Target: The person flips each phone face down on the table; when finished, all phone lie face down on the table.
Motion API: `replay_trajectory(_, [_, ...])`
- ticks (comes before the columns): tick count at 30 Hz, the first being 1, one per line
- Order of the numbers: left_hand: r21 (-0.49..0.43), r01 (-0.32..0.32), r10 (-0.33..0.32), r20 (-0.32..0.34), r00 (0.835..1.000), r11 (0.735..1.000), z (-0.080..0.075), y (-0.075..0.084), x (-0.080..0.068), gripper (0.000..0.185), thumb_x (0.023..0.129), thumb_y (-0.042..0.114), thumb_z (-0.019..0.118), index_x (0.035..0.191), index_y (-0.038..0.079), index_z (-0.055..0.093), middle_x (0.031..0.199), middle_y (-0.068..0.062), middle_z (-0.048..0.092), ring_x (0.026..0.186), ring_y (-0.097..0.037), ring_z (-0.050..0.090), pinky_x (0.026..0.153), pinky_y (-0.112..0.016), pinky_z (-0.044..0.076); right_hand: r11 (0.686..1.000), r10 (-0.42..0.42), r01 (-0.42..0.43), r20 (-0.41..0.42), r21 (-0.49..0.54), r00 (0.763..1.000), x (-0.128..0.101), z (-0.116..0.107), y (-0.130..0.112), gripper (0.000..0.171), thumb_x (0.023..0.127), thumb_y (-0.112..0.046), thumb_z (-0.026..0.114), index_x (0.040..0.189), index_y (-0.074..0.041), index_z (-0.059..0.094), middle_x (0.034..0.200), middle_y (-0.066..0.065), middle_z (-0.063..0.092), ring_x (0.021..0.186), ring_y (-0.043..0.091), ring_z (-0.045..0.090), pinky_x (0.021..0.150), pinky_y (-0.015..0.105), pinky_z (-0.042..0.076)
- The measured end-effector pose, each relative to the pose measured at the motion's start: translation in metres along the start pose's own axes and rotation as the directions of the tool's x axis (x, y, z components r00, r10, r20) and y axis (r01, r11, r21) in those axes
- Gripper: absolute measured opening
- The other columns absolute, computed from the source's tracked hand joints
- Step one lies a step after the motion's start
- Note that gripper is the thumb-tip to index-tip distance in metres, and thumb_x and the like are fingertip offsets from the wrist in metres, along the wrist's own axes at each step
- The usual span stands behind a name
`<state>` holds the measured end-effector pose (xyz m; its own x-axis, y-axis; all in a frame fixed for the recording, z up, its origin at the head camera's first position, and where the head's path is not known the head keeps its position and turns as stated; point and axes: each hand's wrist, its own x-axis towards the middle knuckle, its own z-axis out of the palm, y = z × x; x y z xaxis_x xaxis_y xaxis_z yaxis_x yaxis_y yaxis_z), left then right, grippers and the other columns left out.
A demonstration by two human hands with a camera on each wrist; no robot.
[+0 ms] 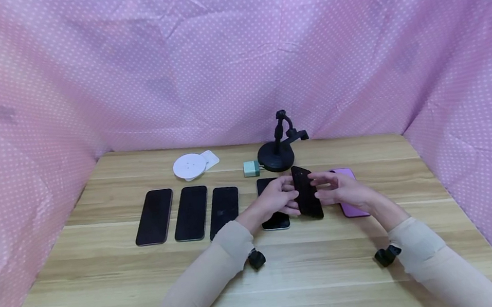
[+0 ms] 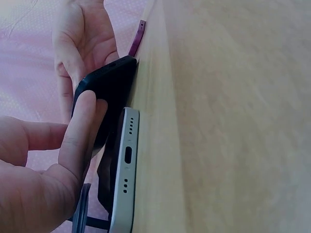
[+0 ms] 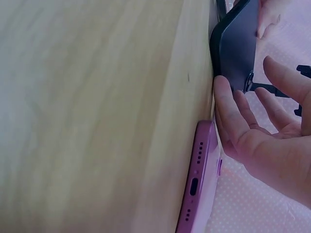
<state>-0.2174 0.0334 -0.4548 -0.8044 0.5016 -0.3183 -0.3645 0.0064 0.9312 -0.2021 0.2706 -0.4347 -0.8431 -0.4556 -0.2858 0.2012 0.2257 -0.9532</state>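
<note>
A black smartphone (image 1: 307, 194) is tipped up on its long edge between the two hands, its camera side facing right. My left hand (image 1: 277, 197) holds its raised edge, with fingers (image 2: 80, 128) along the screen side and the thumb at the edge. From the other side my right hand (image 1: 338, 189) reaches in, fingertips at the phone's back and thumb apart. Beneath the left hand lies another smartphone (image 1: 275, 221) with a pale frame (image 2: 125, 170). Under the right hand a purple smartphone (image 1: 352, 210) lies flat, partly covered.
Three dark smartphones lie in a row on the left: one (image 1: 154, 217), a second (image 1: 191, 213) and a third (image 1: 224, 208). Behind stand a black phone stand (image 1: 276, 157) and a pale green plug adapter (image 1: 251, 168). A white disc (image 1: 189, 166) lies farther left. Pink dotted cloth (image 1: 234, 61) surrounds the table.
</note>
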Motion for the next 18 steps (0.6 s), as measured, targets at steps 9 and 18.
replay_trajectory(9, [0.004,0.024,-0.024,0.028,0.999,1.0,0.0004,0.0008,-0.0025,0.052,0.102,-0.001,0.058,0.151,0.001,0.04,0.129,-0.02,0.06,0.09,-0.036,0.073,0.073,-0.043,0.064,0.999,-0.006,0.006,0.0,-0.033,1.0,-0.0009,-0.001,-0.0012,0.067,0.099,-0.006,0.064,0.155,0.004,0.03,0.154,0.031,0.028,0.132,0.04,0.047,0.101,0.041,0.054])
replay_trajectory(18, [0.05,0.039,-0.042,0.043,0.998,0.998,0.0019,0.0019,-0.004,0.058,0.102,0.002,0.06,0.154,0.0,0.035,0.133,-0.019,0.06,0.092,-0.034,0.073,0.076,-0.043,0.064,0.993,-0.014,0.011,-0.031,-0.119,0.999,0.001,-0.002,0.003,0.065,0.098,-0.008,0.067,0.153,0.007,0.035,0.153,0.033,0.032,0.129,0.038,0.05,0.095,0.035,0.056])
